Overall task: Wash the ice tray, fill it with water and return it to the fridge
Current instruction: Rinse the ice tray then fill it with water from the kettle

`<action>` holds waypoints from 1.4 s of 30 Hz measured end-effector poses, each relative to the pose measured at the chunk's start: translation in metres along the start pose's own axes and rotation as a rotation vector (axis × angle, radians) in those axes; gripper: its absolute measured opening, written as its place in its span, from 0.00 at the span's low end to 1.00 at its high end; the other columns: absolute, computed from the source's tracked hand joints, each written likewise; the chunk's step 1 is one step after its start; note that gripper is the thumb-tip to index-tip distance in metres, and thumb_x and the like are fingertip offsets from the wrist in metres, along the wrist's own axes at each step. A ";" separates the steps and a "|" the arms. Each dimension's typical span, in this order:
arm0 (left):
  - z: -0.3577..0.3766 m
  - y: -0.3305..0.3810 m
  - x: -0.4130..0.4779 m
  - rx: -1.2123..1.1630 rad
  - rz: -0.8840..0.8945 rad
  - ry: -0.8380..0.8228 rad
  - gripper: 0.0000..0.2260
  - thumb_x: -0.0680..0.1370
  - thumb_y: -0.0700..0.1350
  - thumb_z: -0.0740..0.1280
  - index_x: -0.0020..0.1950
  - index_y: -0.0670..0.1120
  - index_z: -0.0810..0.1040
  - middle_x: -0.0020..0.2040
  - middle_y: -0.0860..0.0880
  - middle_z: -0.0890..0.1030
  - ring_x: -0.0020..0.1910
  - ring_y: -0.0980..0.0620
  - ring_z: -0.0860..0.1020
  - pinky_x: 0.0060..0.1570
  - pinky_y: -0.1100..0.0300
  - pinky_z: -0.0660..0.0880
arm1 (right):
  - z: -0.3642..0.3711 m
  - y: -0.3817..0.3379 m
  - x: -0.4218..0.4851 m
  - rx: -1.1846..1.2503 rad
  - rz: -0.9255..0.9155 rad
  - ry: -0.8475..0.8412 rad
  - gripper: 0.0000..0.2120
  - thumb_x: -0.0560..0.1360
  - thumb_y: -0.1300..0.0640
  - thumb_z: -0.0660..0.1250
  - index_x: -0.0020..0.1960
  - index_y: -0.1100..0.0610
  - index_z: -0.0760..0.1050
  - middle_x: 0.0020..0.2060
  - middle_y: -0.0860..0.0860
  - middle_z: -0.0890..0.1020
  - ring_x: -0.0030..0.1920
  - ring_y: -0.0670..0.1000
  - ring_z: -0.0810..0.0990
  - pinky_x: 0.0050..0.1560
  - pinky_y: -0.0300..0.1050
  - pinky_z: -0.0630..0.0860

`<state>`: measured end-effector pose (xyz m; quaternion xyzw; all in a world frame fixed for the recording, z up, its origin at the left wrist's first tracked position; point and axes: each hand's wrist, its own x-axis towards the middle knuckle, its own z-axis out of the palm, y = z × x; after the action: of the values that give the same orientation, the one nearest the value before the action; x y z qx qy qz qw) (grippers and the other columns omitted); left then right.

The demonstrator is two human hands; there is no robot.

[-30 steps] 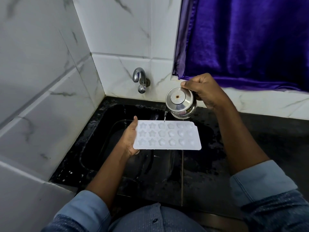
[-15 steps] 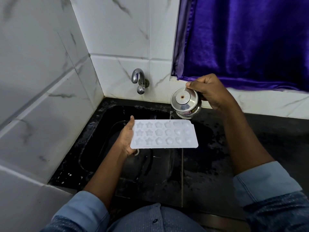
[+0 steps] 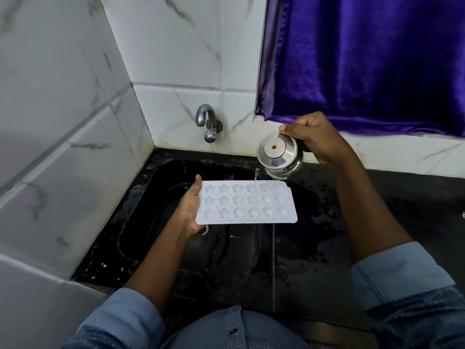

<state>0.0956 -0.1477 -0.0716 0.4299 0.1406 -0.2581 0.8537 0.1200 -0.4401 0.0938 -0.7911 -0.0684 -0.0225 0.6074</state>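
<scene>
Head view: both forearms reach forward from rolled blue sleeves over a black sink (image 3: 156,197) set in the left end of a wet, speckled black tabletop (image 3: 402,197). The left hand (image 3: 190,210) is turned palm-inward and grasps the left short end of the ice tray (image 3: 245,202), with the thumb lying up along that edge and the fingers hidden beneath. The tray is white, matte plastic, rectangular with rounded corners, and has three rows of six moulds, stars at the left and rounder flower shapes to the right. It is held about level above the sink, toward the basin's right edge.

The right hand (image 3: 317,139) is raised higher and farther back, its fingers curled tight round a small polished steel pot (image 3: 278,157). The pot is tipped so that its round face, with a coppery centre spot, is turned to the camera. A thin water stream (image 3: 256,176) falls from the pot's low edge into the tray's far row.

A chrome tap (image 3: 207,122) juts from the white marbled tiles behind the sink, and a purple satin curtain (image 3: 364,59) hangs at the right.
</scene>
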 end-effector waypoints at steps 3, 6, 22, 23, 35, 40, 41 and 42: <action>0.000 0.000 0.000 0.005 -0.005 -0.002 0.36 0.83 0.69 0.52 0.72 0.41 0.77 0.68 0.37 0.81 0.63 0.37 0.83 0.64 0.38 0.75 | 0.000 -0.001 -0.002 -0.007 -0.012 -0.003 0.20 0.78 0.57 0.74 0.42 0.76 0.76 0.33 0.59 0.74 0.32 0.51 0.71 0.35 0.43 0.68; 0.000 0.001 -0.001 0.008 0.002 0.007 0.35 0.84 0.69 0.52 0.71 0.41 0.78 0.68 0.37 0.82 0.62 0.37 0.84 0.63 0.38 0.75 | 0.000 -0.002 -0.003 -0.001 -0.013 0.001 0.20 0.78 0.57 0.74 0.41 0.75 0.77 0.34 0.60 0.74 0.32 0.53 0.70 0.36 0.44 0.67; -0.007 0.008 -0.012 0.044 0.043 0.051 0.34 0.84 0.68 0.53 0.72 0.42 0.78 0.68 0.38 0.82 0.64 0.37 0.82 0.61 0.38 0.77 | -0.010 0.002 -0.010 -0.035 0.006 0.016 0.21 0.77 0.56 0.75 0.40 0.74 0.76 0.31 0.59 0.74 0.30 0.52 0.71 0.35 0.43 0.67; -0.008 0.008 -0.013 0.039 0.044 0.050 0.34 0.84 0.68 0.53 0.72 0.42 0.78 0.68 0.37 0.82 0.64 0.37 0.83 0.61 0.38 0.77 | -0.009 0.003 -0.010 -0.042 0.007 0.013 0.21 0.77 0.56 0.75 0.39 0.73 0.76 0.32 0.59 0.72 0.31 0.53 0.69 0.35 0.44 0.66; -0.012 0.012 -0.025 0.004 0.063 0.049 0.32 0.85 0.66 0.51 0.66 0.43 0.80 0.61 0.39 0.85 0.55 0.40 0.87 0.58 0.39 0.76 | -0.006 0.004 -0.009 -0.045 0.014 0.017 0.20 0.77 0.56 0.75 0.39 0.73 0.76 0.30 0.58 0.71 0.29 0.50 0.69 0.33 0.42 0.66; -0.013 0.010 -0.026 -0.004 0.054 0.043 0.32 0.85 0.67 0.51 0.66 0.42 0.80 0.62 0.38 0.85 0.55 0.39 0.87 0.57 0.39 0.76 | -0.006 0.003 -0.009 -0.056 -0.006 0.019 0.23 0.77 0.55 0.75 0.42 0.77 0.74 0.34 0.60 0.74 0.31 0.53 0.70 0.36 0.43 0.68; -0.014 0.010 -0.025 -0.008 0.053 0.040 0.33 0.85 0.67 0.51 0.66 0.42 0.80 0.62 0.38 0.85 0.55 0.39 0.87 0.58 0.39 0.76 | -0.006 0.003 -0.009 -0.059 -0.007 0.019 0.24 0.77 0.55 0.75 0.42 0.77 0.74 0.34 0.60 0.74 0.32 0.53 0.70 0.36 0.44 0.68; -0.015 0.009 -0.025 -0.013 0.052 0.037 0.33 0.85 0.67 0.51 0.66 0.42 0.80 0.62 0.38 0.85 0.56 0.39 0.87 0.58 0.39 0.76 | -0.005 0.003 -0.009 -0.062 -0.008 0.020 0.24 0.77 0.55 0.75 0.42 0.77 0.74 0.34 0.60 0.74 0.32 0.53 0.70 0.36 0.44 0.68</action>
<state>0.0798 -0.1229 -0.0626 0.4325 0.1469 -0.2269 0.8602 0.1113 -0.4470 0.0911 -0.8090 -0.0649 -0.0348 0.5832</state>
